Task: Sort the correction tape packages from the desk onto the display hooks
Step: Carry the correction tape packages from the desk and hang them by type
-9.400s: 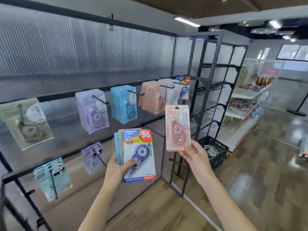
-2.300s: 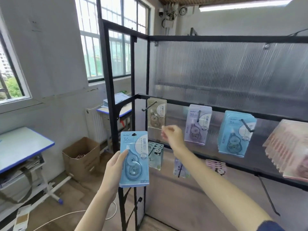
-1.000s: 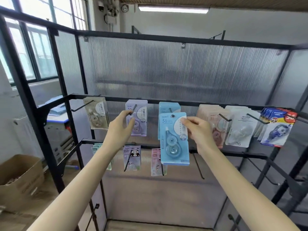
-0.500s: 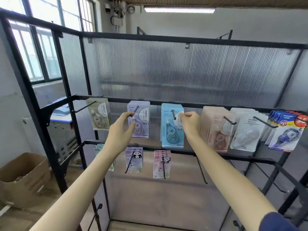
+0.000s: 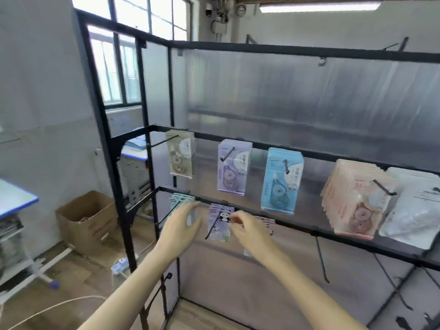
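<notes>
Grey walls and a ribbed translucent panel back a black rack (image 5: 133, 148); on its upper rail the blue packages (image 5: 281, 184) hang on a hook, no hand on them; left of the blue packages hang purple packages (image 5: 232, 167), further left a beige pack (image 5: 179, 154); right of them pink packages (image 5: 357, 198); below them, on the lower rail, panda packs (image 5: 217, 221); the left hand (image 5: 181, 228) hovers with fingers spread, holding nothing; the right hand (image 5: 250, 231) has loosely curled fingers, also holding nothing; a cardboard box (image 5: 88, 220) sits far lower left.
</notes>
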A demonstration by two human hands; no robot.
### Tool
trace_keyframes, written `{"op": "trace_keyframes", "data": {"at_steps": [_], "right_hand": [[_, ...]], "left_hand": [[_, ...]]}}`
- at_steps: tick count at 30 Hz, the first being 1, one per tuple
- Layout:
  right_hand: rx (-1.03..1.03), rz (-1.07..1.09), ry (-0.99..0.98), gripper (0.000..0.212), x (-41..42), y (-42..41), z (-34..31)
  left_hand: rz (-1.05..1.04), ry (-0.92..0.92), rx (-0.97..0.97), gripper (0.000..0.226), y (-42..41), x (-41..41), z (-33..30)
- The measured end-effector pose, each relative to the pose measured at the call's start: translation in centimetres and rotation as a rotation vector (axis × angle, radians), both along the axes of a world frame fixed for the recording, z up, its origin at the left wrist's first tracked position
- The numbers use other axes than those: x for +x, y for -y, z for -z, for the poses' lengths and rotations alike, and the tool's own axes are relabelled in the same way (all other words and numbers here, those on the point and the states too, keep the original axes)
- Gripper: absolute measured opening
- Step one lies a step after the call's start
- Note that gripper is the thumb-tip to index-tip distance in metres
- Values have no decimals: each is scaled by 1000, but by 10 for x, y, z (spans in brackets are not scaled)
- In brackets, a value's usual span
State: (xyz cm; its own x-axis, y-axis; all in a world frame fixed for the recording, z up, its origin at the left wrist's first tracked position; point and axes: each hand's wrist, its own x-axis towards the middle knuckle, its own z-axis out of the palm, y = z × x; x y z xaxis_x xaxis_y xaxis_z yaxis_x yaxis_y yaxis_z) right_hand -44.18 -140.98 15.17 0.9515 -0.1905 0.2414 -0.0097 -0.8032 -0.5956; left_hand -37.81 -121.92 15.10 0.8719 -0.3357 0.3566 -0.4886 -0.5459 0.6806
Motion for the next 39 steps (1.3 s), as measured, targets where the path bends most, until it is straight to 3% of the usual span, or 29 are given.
{"op": "trace_keyframes", "data": {"at_steps": [6, 11, 15, 19, 23, 39], "right_hand": [[-215, -426, -112, 38, 35, -79, 45], [-302, -624, -103, 38, 55, -163, 57], [-328, -764, -104, 44, 78, -230, 65], [-356, -866, -77, 45, 105, -294, 69], [-376, -957, -78, 46, 140, -367, 75], [-410, -1164, -89, 45, 257, -604, 77]], "left_hand": [[-290, -196, 117, 48, -87, -25, 57], [-530, -284, 142, 49, -161, -54, 70], [-709, -305, 131, 73, -214, -68, 75], [-847, -322, 97, 67, -267, -59, 79], [-943, -327, 29, 47, -323, -30, 83], [-1185, -314, -47, 49, -522, 55, 93]]}}
